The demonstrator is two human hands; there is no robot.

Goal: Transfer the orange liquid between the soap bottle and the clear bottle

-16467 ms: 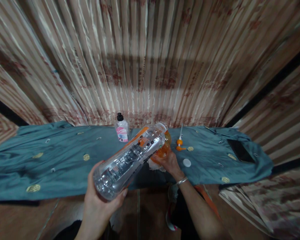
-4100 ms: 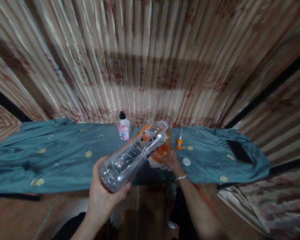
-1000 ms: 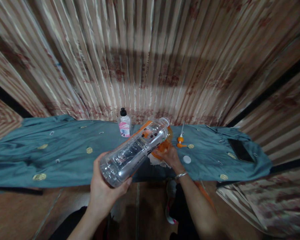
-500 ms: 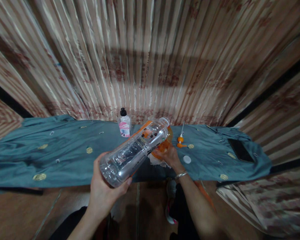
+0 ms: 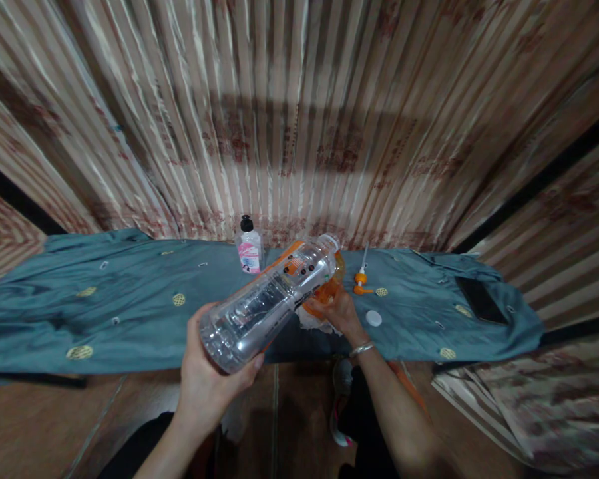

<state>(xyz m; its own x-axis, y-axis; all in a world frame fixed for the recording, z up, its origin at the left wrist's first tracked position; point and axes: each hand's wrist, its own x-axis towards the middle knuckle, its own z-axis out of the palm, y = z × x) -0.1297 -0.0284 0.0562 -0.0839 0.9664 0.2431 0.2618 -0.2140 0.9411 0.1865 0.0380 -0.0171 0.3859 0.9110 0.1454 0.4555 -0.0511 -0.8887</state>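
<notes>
While the clear plastic bottle point(image 5: 267, 303) is tilted | left hand point(image 5: 204, 369): fingers clamped round base | right hand point(image 5: 342, 314): fingers clamped on orange bottle point(image 5: 326, 291) | angle is best kept steady

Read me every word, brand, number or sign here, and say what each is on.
Nothing can be read with certainty.
Large clear bottle, in the left hand: dark print, too blurred.
Small black-capped bottle: pink-and-white label, print too small.
Orange bottle: mostly hidden, no readable print.
Curtain: reddish motifs; I cannot tell whether any are characters.
Tablecloth: pale marks, too small to tell if they hold text.
</notes>
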